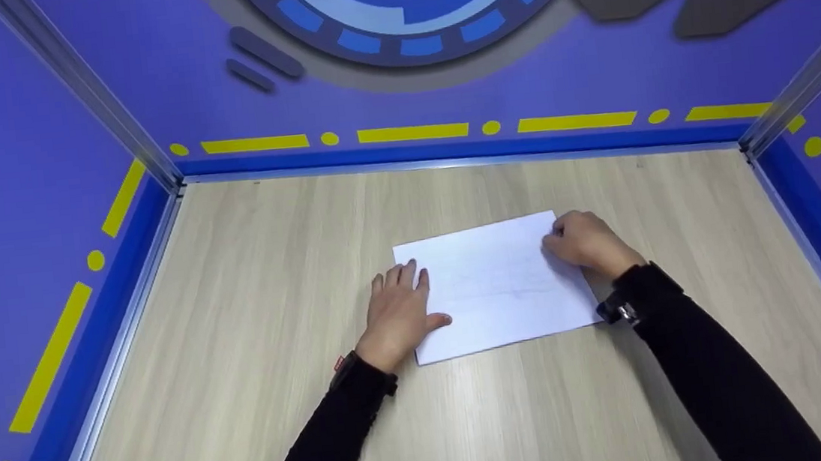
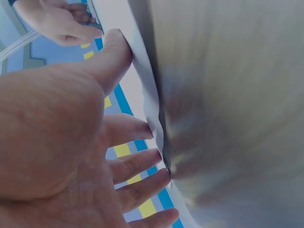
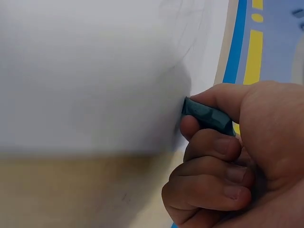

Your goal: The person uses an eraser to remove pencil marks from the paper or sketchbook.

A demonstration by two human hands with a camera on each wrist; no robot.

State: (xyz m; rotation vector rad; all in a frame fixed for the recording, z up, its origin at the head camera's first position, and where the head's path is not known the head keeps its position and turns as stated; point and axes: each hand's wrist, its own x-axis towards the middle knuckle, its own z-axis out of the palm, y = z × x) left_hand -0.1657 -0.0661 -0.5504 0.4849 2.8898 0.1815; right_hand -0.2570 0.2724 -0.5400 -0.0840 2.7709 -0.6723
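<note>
A white sheet of paper [image 1: 495, 290] lies slightly turned on the wooden table, with faint grey lines and smudges on it. My left hand [image 1: 400, 318] rests on its left edge, fingers spread, thumb on the paper. In the left wrist view, the thumb and fingertips of the left hand [image 2: 90, 128] touch the paper's edge. Over the right part of the sheet, my right hand [image 1: 585, 242] pinches a small dark teal block [image 3: 209, 116], which looks like an eraser. Its end meets the paper in the right wrist view; the other fingers of the right hand [image 3: 223, 161] are curled.
Pale wood-grain tabletop [image 1: 253, 313] surrounds the sheet. A blue-purple back wall [image 1: 398, 103] with yellow dashes stands behind, and similar side panels rise at left and right. Metal strips [image 1: 449, 163] run along the table's edges.
</note>
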